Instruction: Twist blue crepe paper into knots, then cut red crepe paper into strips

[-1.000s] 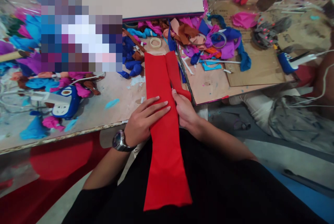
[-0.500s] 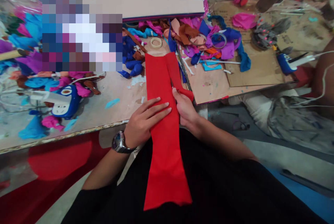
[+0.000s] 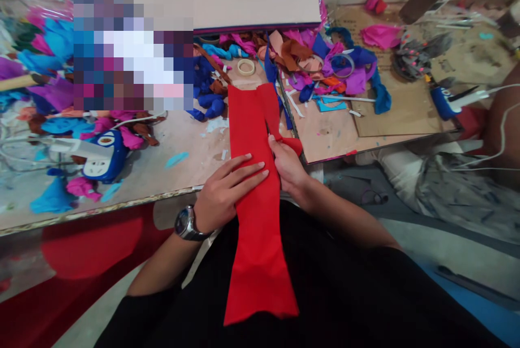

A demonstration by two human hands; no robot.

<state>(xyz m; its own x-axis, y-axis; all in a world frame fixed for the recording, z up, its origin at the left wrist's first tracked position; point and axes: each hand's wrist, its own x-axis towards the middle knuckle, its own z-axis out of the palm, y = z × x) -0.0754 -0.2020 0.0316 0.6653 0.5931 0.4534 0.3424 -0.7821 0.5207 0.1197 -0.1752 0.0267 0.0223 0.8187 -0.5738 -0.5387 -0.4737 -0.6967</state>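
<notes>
A long red sheet (image 3: 260,218) like crepe paper or cloth runs from the table edge down over my lap, its near end flaring out. My left hand (image 3: 227,185) lies flat on it, fingers spread, with a watch (image 3: 186,222) on the wrist. At the sheet's right side my right hand (image 3: 289,164) is closed, thumb on top. A thin dark tip, like a blade (image 3: 268,128), shows just ahead of the thumb; the rest is hidden. From there a slit runs to the far end, parting a narrow red strip (image 3: 273,104) that curls beside my right hand.
Crumpled coloured scraps (image 3: 292,56) and a tape roll (image 3: 246,67) lie beyond the sheet. A long pale box (image 3: 255,7) stands at the back. Blue-and-white power strips (image 3: 103,158) with cables sit left and right. Cardboard (image 3: 398,115) covers the right side. One patch is pixelated.
The view has shifted slightly. Both hands keep nearly the same places on the red sheet, and the dark tip by my right thumb shows a little less.
</notes>
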